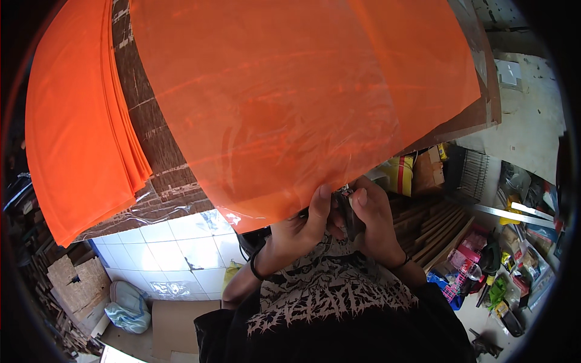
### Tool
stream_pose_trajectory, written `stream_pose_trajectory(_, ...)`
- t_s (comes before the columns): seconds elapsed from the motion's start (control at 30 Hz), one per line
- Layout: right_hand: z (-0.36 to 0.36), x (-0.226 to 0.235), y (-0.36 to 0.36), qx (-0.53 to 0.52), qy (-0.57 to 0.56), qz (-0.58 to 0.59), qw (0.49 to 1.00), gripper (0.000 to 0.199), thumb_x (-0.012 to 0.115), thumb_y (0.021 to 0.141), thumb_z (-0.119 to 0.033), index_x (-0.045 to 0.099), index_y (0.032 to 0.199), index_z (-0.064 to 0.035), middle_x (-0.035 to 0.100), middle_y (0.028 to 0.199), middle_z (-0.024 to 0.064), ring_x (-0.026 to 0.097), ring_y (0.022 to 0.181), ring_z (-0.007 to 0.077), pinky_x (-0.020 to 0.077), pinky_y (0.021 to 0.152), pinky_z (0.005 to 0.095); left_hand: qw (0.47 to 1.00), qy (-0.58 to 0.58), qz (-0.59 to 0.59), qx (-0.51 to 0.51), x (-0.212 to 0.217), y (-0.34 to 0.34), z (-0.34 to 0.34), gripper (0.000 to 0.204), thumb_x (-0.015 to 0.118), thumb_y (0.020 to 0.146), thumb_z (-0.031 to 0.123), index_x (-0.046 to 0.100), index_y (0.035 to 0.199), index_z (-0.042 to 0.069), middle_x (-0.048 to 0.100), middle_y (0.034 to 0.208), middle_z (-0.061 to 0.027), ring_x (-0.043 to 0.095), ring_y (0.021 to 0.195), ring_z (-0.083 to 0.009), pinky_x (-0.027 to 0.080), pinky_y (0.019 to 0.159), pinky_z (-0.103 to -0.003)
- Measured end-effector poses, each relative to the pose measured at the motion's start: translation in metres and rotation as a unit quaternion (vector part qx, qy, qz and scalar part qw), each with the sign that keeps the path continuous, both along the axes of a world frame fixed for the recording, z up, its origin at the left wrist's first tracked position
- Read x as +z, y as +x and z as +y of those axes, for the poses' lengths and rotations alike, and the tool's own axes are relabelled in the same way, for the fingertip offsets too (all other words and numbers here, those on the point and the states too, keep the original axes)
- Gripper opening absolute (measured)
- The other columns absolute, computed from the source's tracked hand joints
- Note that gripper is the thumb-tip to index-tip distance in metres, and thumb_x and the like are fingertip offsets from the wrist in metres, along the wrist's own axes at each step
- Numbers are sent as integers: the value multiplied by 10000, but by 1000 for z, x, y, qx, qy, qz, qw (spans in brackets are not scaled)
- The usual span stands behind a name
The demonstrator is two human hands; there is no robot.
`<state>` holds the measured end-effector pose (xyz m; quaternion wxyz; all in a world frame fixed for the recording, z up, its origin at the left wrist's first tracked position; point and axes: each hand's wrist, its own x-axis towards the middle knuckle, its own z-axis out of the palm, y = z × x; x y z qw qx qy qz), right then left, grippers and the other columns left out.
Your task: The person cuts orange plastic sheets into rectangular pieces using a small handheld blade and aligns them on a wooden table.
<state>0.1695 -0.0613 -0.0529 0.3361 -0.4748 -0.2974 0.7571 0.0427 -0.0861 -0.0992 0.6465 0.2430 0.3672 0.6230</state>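
Both hands are raised close together in front of my chest, at the near edge of a table. Between them is a small dark object [351,216] with a bit of shiny metal at its top; its kind does not show clearly. My left hand [302,228] is closed, its thumb up against the object. My right hand [376,216] closes round its other side, thumb also up. Just beyond my hands lies a large orange sheet [302,103] under a clear plastic layer, its near corner by my left hand.
A stack of folded orange sheets [82,127] lies at the left on the brown, wood-patterned tabletop [154,130]. Wooden strips [433,239] lie below the table's right side. A pink basket [465,263] stands among clutter at the right. At lower left are a white bag [128,308] and wood pieces [75,281].
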Motion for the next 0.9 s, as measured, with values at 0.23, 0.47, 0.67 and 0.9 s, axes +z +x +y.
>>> stream_pose_trajectory(0.23,3,0,-5,-8,21,-58,998,317,540,963,-265,539,1126,6,555,797,26,537,650,78,466,540,231,1000,-11,13,-15,2,-2,3,165,501,968,77,535,1091,-27,603,764,-63,613,591,-93,563,484,-233)
stream_pose_trajectory(0.47,4,2,-9,-25,-3,-20,999,303,542,963,-260,545,1092,15,565,802,35,545,625,89,461,523,236,998,0,46,-37,-4,-3,1,156,500,966,66,539,1075,-37,600,687,-48,617,571,-101,554,495,-233)
stream_pose_trajectory(0.67,5,3,-11,-40,-9,-19,999,278,554,960,-222,541,1092,21,569,807,38,551,614,99,467,495,239,999,-14,22,-28,-1,-1,3,160,491,970,71,539,1082,-32,595,678,-43,617,553,-107,531,484,-225)
stream_pose_trajectory(0.9,5,-2,-8,-21,26,-16,999,277,568,950,-201,547,1107,26,590,832,58,565,624,102,488,476,235,999,2,27,-43,-3,-4,1,152,478,979,81,537,1087,-8,586,672,-34,603,550,-102,490,481,-218)
